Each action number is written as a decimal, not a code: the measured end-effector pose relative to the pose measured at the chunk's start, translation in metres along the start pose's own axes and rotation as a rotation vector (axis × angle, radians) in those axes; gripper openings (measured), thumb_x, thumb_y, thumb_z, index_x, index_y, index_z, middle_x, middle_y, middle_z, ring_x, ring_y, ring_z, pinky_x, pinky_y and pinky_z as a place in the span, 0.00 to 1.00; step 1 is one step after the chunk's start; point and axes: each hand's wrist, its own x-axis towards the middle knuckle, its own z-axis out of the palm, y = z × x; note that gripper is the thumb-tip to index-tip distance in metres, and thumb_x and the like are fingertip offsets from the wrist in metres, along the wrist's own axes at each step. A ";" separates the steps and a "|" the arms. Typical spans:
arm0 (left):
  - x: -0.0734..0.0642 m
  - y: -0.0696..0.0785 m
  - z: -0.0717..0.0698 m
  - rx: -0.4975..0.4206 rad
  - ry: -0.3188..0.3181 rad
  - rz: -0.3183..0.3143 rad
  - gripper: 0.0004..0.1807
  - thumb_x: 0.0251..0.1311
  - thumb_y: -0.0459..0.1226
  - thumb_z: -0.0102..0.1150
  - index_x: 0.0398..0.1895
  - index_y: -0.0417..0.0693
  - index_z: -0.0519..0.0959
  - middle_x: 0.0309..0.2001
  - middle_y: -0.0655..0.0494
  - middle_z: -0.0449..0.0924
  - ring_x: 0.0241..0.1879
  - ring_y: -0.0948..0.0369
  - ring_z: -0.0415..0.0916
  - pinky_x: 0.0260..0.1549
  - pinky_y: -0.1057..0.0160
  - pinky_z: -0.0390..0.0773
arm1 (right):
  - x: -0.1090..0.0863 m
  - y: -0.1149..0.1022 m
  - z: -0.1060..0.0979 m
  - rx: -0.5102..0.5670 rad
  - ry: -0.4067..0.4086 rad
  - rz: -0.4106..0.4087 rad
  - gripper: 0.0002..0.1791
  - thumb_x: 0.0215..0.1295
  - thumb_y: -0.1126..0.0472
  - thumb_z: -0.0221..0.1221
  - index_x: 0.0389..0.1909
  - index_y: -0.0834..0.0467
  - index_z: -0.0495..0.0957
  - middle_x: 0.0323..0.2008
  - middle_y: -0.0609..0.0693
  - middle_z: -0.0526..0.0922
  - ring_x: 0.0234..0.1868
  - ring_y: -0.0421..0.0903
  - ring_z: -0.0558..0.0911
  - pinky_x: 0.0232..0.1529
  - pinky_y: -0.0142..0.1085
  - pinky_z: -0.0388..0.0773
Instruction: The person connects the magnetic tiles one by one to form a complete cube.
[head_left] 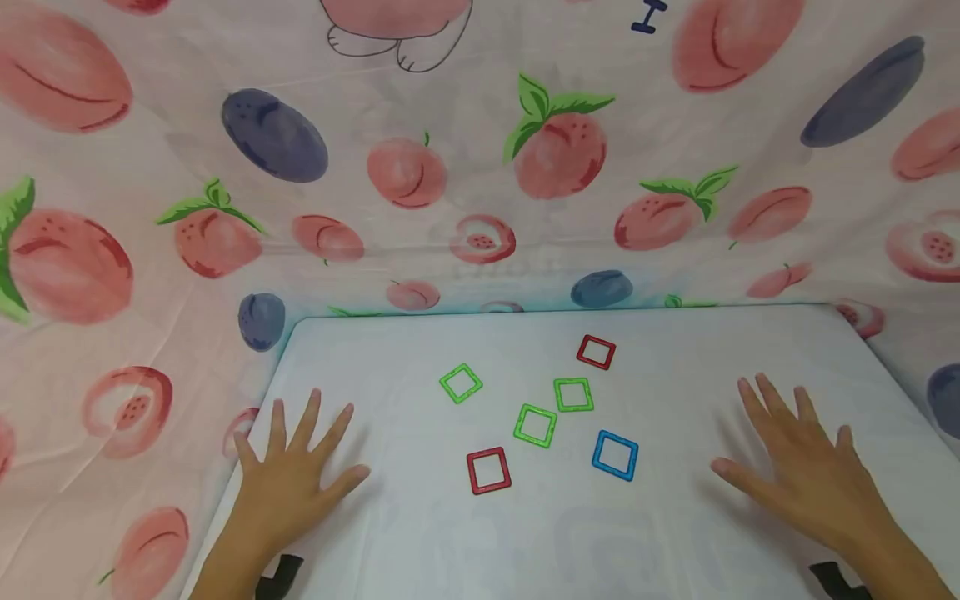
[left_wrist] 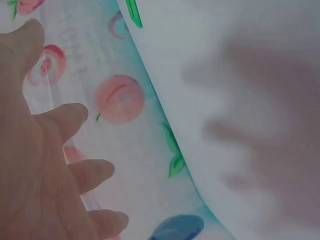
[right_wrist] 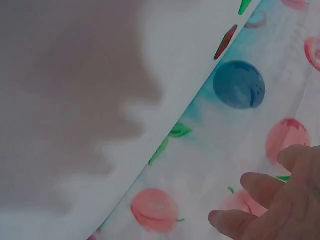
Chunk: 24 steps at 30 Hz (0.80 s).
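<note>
So right now the left hand [head_left: 292, 483] and the right hand [head_left: 817, 483] are both hovering over the white counter [head_left: 420, 550], fingers spread wide and gripping nothing, and the soft shadows are suggesting they aren't touching the surface. Six flat, hollow squares are lying between them: the front red square [head_left: 472, 474] is sitting nearer the left side, the blue square [head_left: 597, 448] is sitting closest to the right hand, the rear red square [head_left: 600, 340] is lying at the back, the lone green square [head_left: 453, 373] is sitting off to the left, and the near green square [head_left: 541, 410] and far green square [head_left: 572, 381] are lying corner to corner in the middle (can't tell if they're actually touching). Fruit-print cloth [head_left: 420, 92] is hanging behind. My two cents: if you're picking from here, I'd be pinching opposite outer edges with thumb and index, since thin pieces like these are probably sliding easily under a flat palm. I'd also be letting each hand work its own side so the arms aren't crossing, and lifting either middle green one straight up so it isn't nudging its neighbour.
</note>
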 end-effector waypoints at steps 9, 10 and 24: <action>0.002 0.042 0.013 -0.107 0.045 0.087 0.34 0.73 0.62 0.48 0.76 0.59 0.68 0.71 0.48 0.73 0.68 0.41 0.71 0.62 0.34 0.69 | 0.018 -0.046 -0.003 0.088 -0.109 -0.073 0.58 0.61 0.17 0.48 0.83 0.47 0.46 0.69 0.64 0.72 0.66 0.68 0.71 0.55 0.70 0.71; 0.003 0.049 0.015 -0.124 0.046 0.098 0.33 0.73 0.61 0.49 0.75 0.58 0.70 0.67 0.49 0.77 0.65 0.43 0.76 0.59 0.37 0.74 | 0.021 -0.052 -0.002 0.102 -0.110 -0.083 0.56 0.62 0.18 0.48 0.82 0.47 0.50 0.64 0.62 0.78 0.62 0.65 0.76 0.52 0.67 0.75; 0.024 0.108 0.049 -0.356 -0.161 0.157 0.29 0.69 0.56 0.60 0.67 0.52 0.79 0.31 0.65 0.69 0.28 0.69 0.63 0.27 0.69 0.66 | 0.065 -0.134 0.027 0.400 -0.044 -0.366 0.27 0.65 0.40 0.67 0.59 0.51 0.84 0.26 0.38 0.74 0.29 0.37 0.71 0.29 0.31 0.69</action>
